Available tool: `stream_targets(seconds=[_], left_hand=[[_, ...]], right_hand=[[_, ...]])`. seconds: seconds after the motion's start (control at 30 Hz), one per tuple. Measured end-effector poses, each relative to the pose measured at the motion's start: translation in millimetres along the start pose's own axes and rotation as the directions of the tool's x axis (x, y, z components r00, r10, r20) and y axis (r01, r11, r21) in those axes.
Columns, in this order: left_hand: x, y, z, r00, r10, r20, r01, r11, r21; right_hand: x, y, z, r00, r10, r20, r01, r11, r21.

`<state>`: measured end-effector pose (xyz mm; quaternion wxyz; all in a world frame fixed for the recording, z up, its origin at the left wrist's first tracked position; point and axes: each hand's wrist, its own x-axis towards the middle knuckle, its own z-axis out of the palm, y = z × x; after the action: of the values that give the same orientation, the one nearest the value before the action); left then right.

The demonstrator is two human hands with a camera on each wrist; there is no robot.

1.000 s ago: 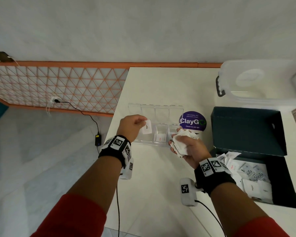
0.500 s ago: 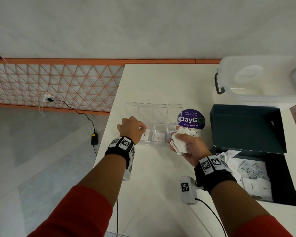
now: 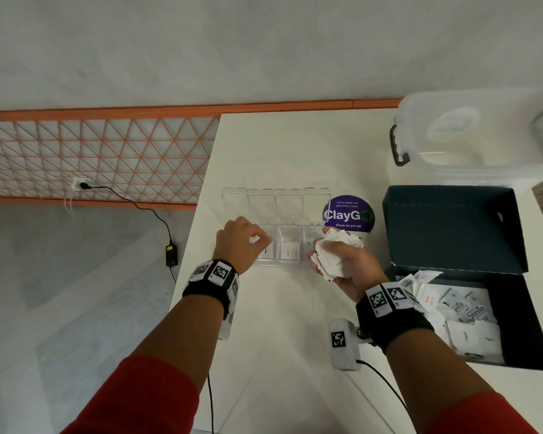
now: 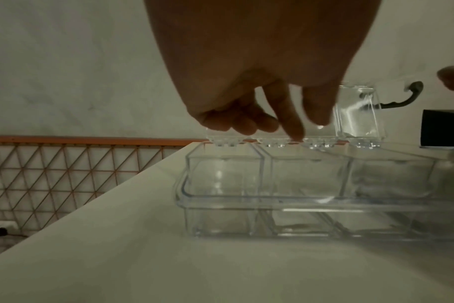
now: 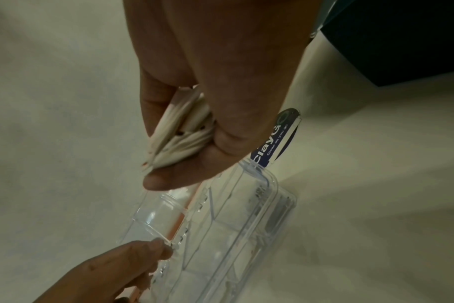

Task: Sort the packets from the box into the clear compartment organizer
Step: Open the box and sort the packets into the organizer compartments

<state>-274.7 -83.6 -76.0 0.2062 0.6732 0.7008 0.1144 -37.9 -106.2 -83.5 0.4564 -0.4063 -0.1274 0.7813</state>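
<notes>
The clear compartment organizer (image 3: pixel 290 242) stands on the white table with its lids (image 3: pixel 276 202) raised. My left hand (image 3: pixel 257 241) hovers over its left compartments with thumb and index pointing down. The left wrist view shows nothing between these fingers (image 4: pixel 292 123). A white packet (image 3: pixel 265 250) stands in the second compartment from the left, just below the fingertips. Another packet (image 3: pixel 288 252) with red print lies in the third. My right hand (image 3: pixel 325 256) grips a bunch of white packets (image 3: pixel 329 260) (image 5: pixel 176 141) at the organizer's right end. The dark box (image 3: pixel 521 324) at right holds several more packets (image 3: pixel 461 314).
A purple ClayGo sticker (image 3: pixel 348 214) lies behind the organizer. A clear lidded tub (image 3: pixel 483 136) with a black handle stands at the back right. The box's open lid (image 3: pixel 452 230) stands up beside my right hand. The table's left edge (image 3: pixel 195 239) runs close to my left hand.
My left hand came down from above the organizer with one white packet and let it go in the second compartment. The right hand kept its bunch and barely moved.
</notes>
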Motion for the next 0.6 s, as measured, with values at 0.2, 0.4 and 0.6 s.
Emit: stream_targets(seconds=[0.2,0.4,0.6], left_hand=[[-19.2,-4.6,9.0,0.985,0.019,0.171,-0.025,0.999,0.031],[-18.9,-3.1,14.9,0.991,0.036,0.126,-0.044,0.997,0.057],[-24.1,6.2,7.7,0.997,0.054,0.048,-0.055,0.998,0.012]], right_hand=[[0.5,5.5,9.9,0.999,0.002,0.044,-0.002,1.000,-0.006],[-2.6,7.1,14.6,0.998,0.008,0.067,-0.005,0.999,-0.040],[-8.0,6.5,11.6,0.999,0.012,0.039,-0.009,0.998,-0.066]])
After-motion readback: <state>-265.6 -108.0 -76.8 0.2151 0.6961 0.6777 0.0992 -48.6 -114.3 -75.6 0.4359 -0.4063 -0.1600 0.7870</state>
